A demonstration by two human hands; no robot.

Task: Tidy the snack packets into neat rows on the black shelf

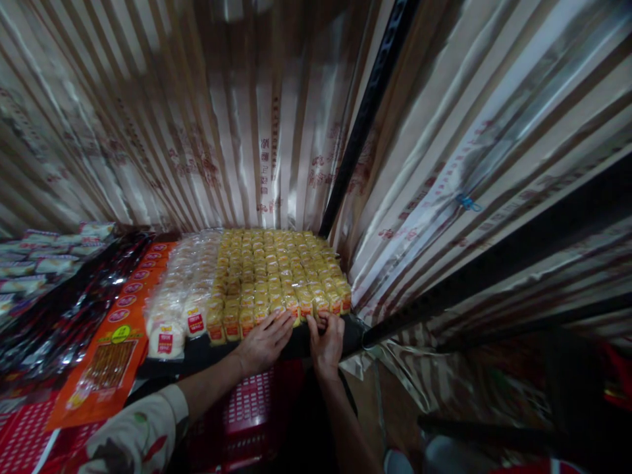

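Rows of small yellow packaged snacks [266,270] stand tightly packed on a dark shelf, orange-red labels along the front row. My left hand [266,339] lies with fingers stretched out against the front packets, right of the middle. Just to its right, my right hand [326,339] has its fingers curled at the front row, thumb and fingertips closed on a yellow packet there. That packet is mostly covered by the fingers. Clear bags of white round snacks [166,339] with red labels adjoin the yellow rows on the left.
Orange snack packs [108,362], dark shiny packs [64,316] and white wrapped packs [54,263] lie farther left. Red plastic baskets [249,401] sit below the shelf edge. A black metal post [363,125] and striped printed sheeting [276,118] rise behind; a black bar [474,263] runs right.
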